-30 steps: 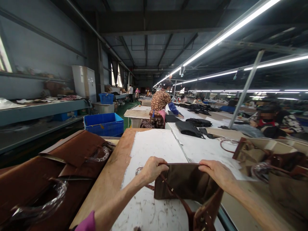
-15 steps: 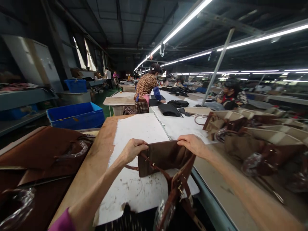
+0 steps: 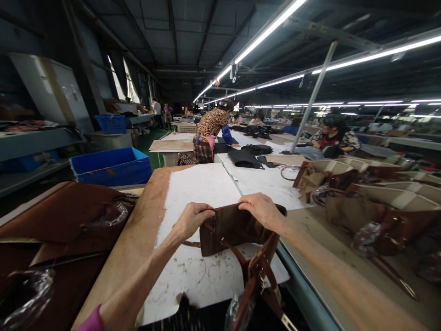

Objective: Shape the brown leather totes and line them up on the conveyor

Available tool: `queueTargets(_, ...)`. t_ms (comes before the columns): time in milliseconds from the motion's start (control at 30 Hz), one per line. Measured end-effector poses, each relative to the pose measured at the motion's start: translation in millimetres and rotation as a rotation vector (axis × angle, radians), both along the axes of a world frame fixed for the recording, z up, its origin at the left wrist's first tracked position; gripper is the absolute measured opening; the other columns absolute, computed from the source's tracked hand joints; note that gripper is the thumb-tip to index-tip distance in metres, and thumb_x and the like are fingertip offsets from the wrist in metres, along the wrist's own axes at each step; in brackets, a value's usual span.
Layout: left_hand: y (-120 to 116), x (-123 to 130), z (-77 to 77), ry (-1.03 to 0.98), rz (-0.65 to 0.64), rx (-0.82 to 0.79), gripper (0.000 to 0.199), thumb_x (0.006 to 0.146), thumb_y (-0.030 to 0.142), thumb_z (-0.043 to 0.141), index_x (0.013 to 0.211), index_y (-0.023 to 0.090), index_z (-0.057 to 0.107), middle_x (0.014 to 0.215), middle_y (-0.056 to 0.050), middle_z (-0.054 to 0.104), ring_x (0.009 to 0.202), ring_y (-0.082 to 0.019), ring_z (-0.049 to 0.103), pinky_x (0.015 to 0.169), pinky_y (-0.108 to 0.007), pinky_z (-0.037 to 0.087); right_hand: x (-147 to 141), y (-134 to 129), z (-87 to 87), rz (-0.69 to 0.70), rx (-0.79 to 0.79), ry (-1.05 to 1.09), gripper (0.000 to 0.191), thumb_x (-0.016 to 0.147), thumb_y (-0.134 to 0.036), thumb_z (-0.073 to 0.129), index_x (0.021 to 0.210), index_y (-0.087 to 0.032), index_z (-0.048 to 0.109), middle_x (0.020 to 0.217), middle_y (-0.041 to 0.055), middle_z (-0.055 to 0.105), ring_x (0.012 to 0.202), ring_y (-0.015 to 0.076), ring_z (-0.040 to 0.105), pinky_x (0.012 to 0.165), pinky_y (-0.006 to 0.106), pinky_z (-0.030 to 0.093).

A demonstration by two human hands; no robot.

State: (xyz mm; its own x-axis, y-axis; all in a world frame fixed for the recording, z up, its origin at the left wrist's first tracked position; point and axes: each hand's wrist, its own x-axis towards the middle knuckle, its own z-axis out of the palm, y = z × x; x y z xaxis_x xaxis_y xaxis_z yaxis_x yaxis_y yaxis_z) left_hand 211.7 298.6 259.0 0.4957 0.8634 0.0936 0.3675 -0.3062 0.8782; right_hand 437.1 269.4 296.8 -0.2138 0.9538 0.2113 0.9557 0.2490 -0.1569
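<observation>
A brown handbag [image 3: 227,230] is tipped over the near part of the white-covered table, its flat side toward me. My left hand [image 3: 193,220] pinches its upper left corner between thumb and fingers. Along the same upper edge, nearer the middle, my right hand [image 3: 260,209] grips the rim with fingers closed over it. Reddish-brown leather straps [image 3: 257,271] with gold-coloured metal fittings hang toward me, and clear plastic wraps part of them. The inside of the bag is hidden from view.
Brown bags [image 3: 382,216] crowd the right tabletop. More brown pieces with plastic-wrapped handles [image 3: 62,216] lie at left. A blue bin [image 3: 110,166] stands beyond them. Ahead, a co-worker in a patterned top [image 3: 211,126] bends over dark pieces [image 3: 244,158]; another person [image 3: 334,135] sits at right.
My right hand has slid left along the bag's upper edge, from the right corner toward the middle. My left hand keeps its pinch on the left corner.
</observation>
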Motion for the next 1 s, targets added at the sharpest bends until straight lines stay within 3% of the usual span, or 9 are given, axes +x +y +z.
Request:
queueTargets(133, -0.9, -0.7, 1.4, -0.062, -0.032, -0.027, 0.028, 0.073, 0.031, 0.043, 0.076, 0.012, 0.063, 0.061, 0.0, 0.058, 0.054, -0.009, 0.048, 0.05, -0.018, 0.034, 5.4, 6.5, -3.5, -0.003, -0.035, 0.099, 0.02, 0.078, -0.036, 0.047, 0.075, -0.026, 0.065, 0.067, -0.0034, 0.062, 0.071, 0.0143, 0.054, 0.062, 0.023, 0.033)
queueTargets(267, -0.3, 0.1, -1.8, -0.072, 0.023, -0.003, 0.029, 0.072, 0.032, 0.044, 0.075, 0.011, 0.063, 0.058, 0.001, 0.055, 0.053, -0.009, 0.045, 0.048, -0.018, 0.032, 1.5, 4.2, -0.9, -0.008, -0.059, 0.101, 0.022, 0.078, -0.036, 0.046, 0.07, -0.025, 0.064, 0.064, -0.0034, 0.061, 0.067, 0.0142, 0.053, 0.059, 0.023, 0.031)
queueTargets(400, -4.0, 0.8, -7.1, -0.088, 0.081, -0.035, 0.027, 0.071, 0.032, 0.045, 0.074, 0.012, 0.064, 0.055, 0.001, 0.053, 0.05, -0.009, 0.044, 0.046, -0.019, 0.031, -19.6, 0.5, 0.9, -0.006, -0.026, 0.011, 0.026, 0.078, -0.037, 0.045, 0.064, -0.024, 0.062, 0.064, -0.0018, 0.062, 0.066, 0.0155, 0.053, 0.058, 0.024, 0.03)
queueTargets(600, -12.3, -3.1, -15.0, -0.12, 0.147, -0.11, 0.031, 0.072, 0.036, 0.043, 0.079, 0.014, 0.065, 0.053, 0.002, 0.051, 0.044, -0.009, 0.042, 0.039, -0.019, 0.03, -57.7, 2.0, -3.4, 0.164, -0.016, 0.072, 0.018, 0.077, -0.035, 0.048, 0.069, -0.027, 0.062, 0.064, -0.0038, 0.063, 0.064, 0.0132, 0.054, 0.058, 0.022, 0.03)
queueTargets(767, -12.9, -5.4, -9.4, -0.113, 0.124, -0.037, 0.03, 0.072, 0.033, 0.043, 0.077, 0.013, 0.065, 0.051, 0.002, 0.051, 0.046, -0.008, 0.039, 0.041, -0.019, 0.027, -66.5, 6.1, -7.9, 0.152, 0.01, 0.051, 0.028, 0.079, -0.035, 0.044, 0.059, -0.023, 0.059, 0.054, -0.0032, 0.057, 0.055, 0.0114, 0.05, 0.054, 0.022, 0.029)
queueTargets(1000, -16.7, -2.3, 0.7, -0.124, 0.145, -0.003, 0.027, 0.071, 0.03, 0.045, 0.071, 0.012, 0.066, 0.049, 0.002, 0.052, 0.049, -0.009, 0.04, 0.046, -0.02, 0.029, -66.4, 6.7, -9.7, 0.133, 0.016, 0.031, 0.03, 0.08, -0.034, 0.04, 0.06, -0.023, 0.059, 0.055, -0.0022, 0.058, 0.055, 0.0115, 0.05, 0.054, 0.022, 0.028)
